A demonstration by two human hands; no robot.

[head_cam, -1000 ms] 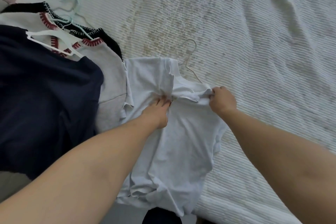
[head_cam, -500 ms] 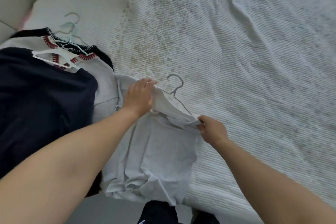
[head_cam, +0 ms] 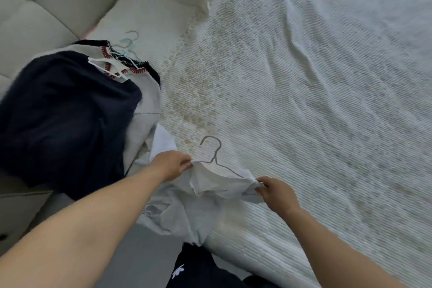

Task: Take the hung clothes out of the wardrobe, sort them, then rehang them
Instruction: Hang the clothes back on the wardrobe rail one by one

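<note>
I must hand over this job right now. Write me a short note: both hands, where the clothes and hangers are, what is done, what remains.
Left hand pinches one shoulder of the white T-shirt; right hand pinches the other.
The shirt is on a grey wire hanger, at the near edge of the bed.
The navy garment and the grey top with red stitching lie piled to the left, hangers in them.
Done: clothes are on the bed.
Left: finish sorting, rehang all.

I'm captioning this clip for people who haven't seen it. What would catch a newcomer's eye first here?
First, the two hands at lower centre: the left hand and right hand each pinch a shoulder of a white T-shirt on a grey wire hanger, at the near edge of the white ribbed bedspread. Next, the dark navy garment heaped on other hung clothes at left.
</note>
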